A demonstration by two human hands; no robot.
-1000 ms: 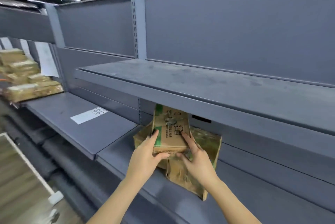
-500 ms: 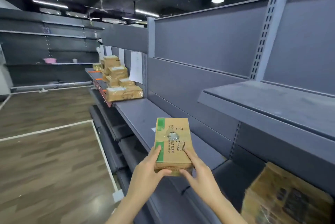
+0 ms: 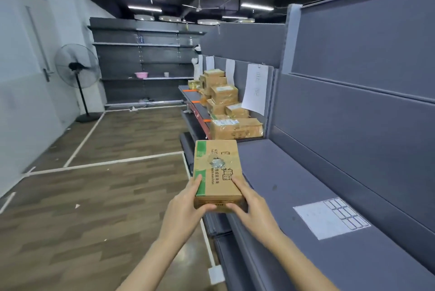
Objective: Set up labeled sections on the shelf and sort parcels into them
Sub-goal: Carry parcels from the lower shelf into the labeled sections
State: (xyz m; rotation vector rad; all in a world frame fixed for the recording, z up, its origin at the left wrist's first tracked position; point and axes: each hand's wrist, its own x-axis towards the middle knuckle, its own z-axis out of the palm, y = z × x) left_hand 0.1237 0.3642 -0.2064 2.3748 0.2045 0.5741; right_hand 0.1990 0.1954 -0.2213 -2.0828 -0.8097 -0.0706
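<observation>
Holding one box (image 3: 217, 168) by its near end, the left hand (image 3: 186, 208) and right hand (image 3: 255, 212) curl their fingers (image 3: 197, 182) round it. Far ahead of the fingers, parcels (image 3: 223, 104) sit on the shelf (image 3: 277, 168) under labels (image 3: 255, 88), so sorting looks begun. This box has no spot yet.

- Flat brown cardboard box (image 3: 217, 173) left of long grey metal shelf (image 3: 294, 184)
- White paper sheet (image 3: 330, 217) on shelf, right of box
- Brown cardboard parcel stack (image 3: 226, 112) on shelf, behind box
</observation>
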